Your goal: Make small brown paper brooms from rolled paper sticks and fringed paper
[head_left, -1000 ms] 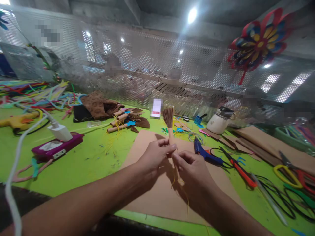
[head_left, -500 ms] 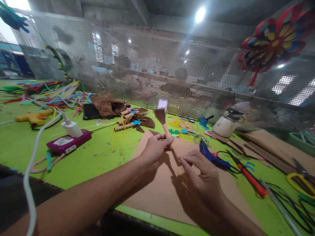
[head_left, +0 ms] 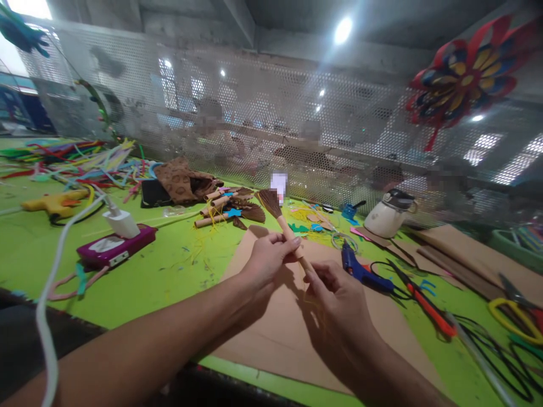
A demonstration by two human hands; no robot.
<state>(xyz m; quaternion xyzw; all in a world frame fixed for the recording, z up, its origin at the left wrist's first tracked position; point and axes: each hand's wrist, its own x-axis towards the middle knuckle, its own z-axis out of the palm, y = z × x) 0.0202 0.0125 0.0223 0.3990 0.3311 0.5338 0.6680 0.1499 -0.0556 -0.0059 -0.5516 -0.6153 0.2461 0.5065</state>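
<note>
Head view: left hand and right hand pinch a brush above brown paper, between its side edges.

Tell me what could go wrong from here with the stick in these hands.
The left hand and right hand pinch the slim stick by the fingers, so uneven pressure might bend or crease it.
The blue glue gun lies just beyond the right hand; if hot, which I can't tell, it might burn a knuckle.
The white cable runs by the left forearm, which might tug it.
</note>
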